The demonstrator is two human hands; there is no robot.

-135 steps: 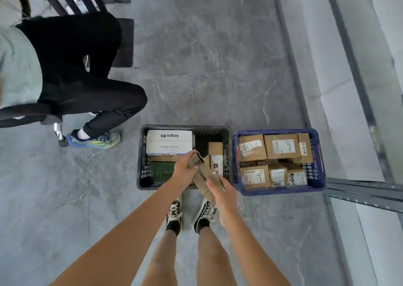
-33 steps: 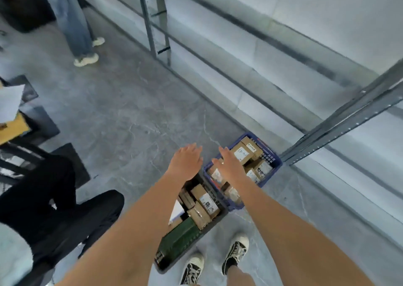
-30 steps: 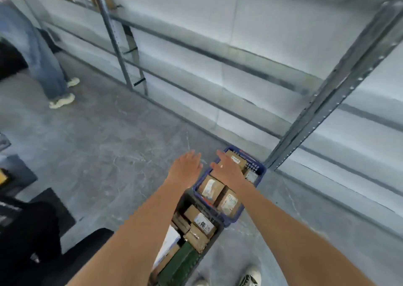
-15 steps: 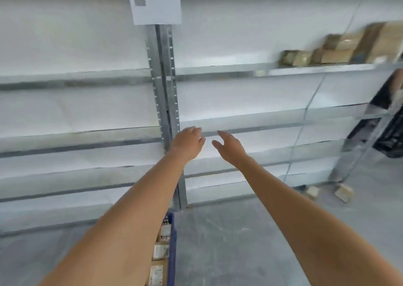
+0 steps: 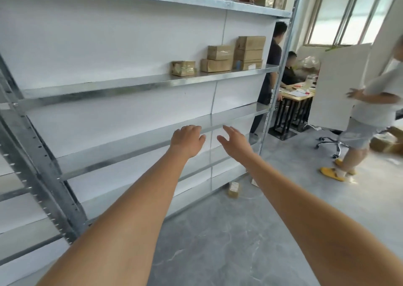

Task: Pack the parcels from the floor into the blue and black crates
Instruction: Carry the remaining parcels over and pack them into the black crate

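Both my arms reach forward in the air, and neither hand holds anything. My left hand (image 5: 187, 140) has loosely bent fingers; my right hand (image 5: 234, 140) has its fingers spread. A small brown parcel (image 5: 233, 189) lies on the grey floor at the foot of the metal shelving, well beyond my hands. A second parcel (image 5: 254, 182) shows just right of it, partly hidden by my right forearm. The blue and black crates are out of view.
Metal shelving (image 5: 139, 85) fills the left and centre, with several cardboard boxes (image 5: 220, 60) on an upper shelf. A person in grey shorts (image 5: 366, 120) carries a white board at right. Beyond are an office chair base (image 5: 331, 143), a desk (image 5: 294, 95) and two people.
My view has swung up and right from the crates to the shelving and room. A parcel I held over the black crate is gone from my hands, which now stretch forward, holding nothing.
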